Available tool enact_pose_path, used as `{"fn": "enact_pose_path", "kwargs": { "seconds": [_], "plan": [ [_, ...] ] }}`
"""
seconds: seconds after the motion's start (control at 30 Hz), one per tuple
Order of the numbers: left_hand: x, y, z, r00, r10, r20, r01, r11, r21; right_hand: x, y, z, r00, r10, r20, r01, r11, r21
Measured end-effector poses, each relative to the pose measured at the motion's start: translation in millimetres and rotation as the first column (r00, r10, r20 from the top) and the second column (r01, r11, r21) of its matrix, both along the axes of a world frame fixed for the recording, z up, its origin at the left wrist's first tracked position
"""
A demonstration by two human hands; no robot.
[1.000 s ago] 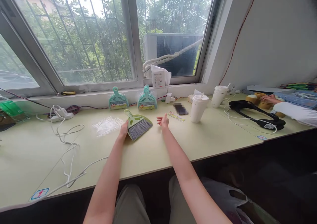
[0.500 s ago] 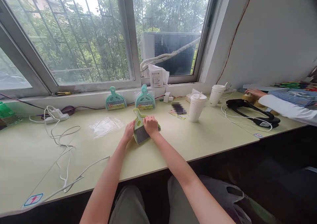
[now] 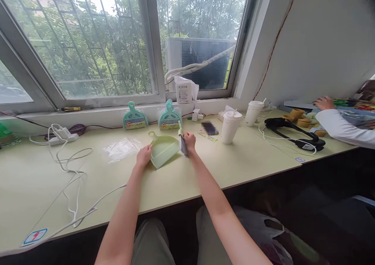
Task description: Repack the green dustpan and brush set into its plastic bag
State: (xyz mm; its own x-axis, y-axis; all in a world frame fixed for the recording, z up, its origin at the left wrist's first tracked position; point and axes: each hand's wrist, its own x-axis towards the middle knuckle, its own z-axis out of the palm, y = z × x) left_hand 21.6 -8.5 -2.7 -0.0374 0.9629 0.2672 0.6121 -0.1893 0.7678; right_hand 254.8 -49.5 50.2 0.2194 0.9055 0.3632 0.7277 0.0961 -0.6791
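Pale green tabletop point(image 3: 205, 171) runs under a wide barred window, and on it, near the middle, lies the small light-green plastic dustpan point(image 3: 163, 150), flat with its looped handle toward the sill. Left hand point(image 3: 143, 156) rests its fingers on the pan's near-left edge, pinning it rather than wrapping it. Right hand point(image 3: 190, 141) is closed around the little hand brush with grey bristles point(image 3: 182, 141), holding it upright just beside the pan's right rim and clear of the pan's hollow. Both pieces look light, stiff and smooth, so I judge the pan would skate on the slick top unless held down at its rim or taken by the loop; the brush is best gripped at its hard back or handle, since the bristles are soft and would splay. Left of the pan lies a crumpled clear plastic bag point(image 3: 121, 148). Behind, against the sill, stand two teal dustpan-and-brush sets in wrappers point(image 3: 134, 118) (the second one sits just behind the brush). White charger cables point(image 3: 73, 171) trail over the left of the table. To the right stand two white lidded paper cups point(image 3: 230, 126), and further right another person's white sleeve point(image 3: 342, 130) reaches over the table's far end
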Motion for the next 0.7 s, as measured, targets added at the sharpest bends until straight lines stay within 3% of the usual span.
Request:
{"fn": "enact_pose_path", "kwargs": {
  "seconds": [0.17,0.3,0.43,0.5,0.6,0.7],
  "plan": [
    [-24,0,-0.4,0.990,0.076,-0.117,-0.071,0.997,0.043,18,7,-8.0,0.997,-0.012,-0.081,0.011,1.000,-0.017],
    [-22,-14,5.7,0.969,0.152,-0.194,-0.121,0.979,0.161,29,13,-19.5,0.982,-0.164,0.092,0.169,0.985,-0.043],
    [-19,-20,10.5,0.967,0.227,-0.117,-0.194,0.951,0.243,57,14,-28.6,0.917,-0.323,0.235,0.334,0.943,-0.006],
    [-20,-18,11.3,0.964,0.262,-0.048,-0.244,0.942,0.232,76,13,-34.2,0.878,-0.389,0.278,0.419,0.906,-0.054],
    [-23,-11,10.5,0.952,0.306,0.034,-0.305,0.926,0.220,92,14,-44.2,0.852,-0.397,0.342,0.471,0.866,-0.167],
    [-23,-4,7.7,0.948,0.312,0.062,-0.318,0.919,0.231,91,19,-51.9,0.852,-0.353,0.387,0.449,0.873,-0.191]
  ]
}}
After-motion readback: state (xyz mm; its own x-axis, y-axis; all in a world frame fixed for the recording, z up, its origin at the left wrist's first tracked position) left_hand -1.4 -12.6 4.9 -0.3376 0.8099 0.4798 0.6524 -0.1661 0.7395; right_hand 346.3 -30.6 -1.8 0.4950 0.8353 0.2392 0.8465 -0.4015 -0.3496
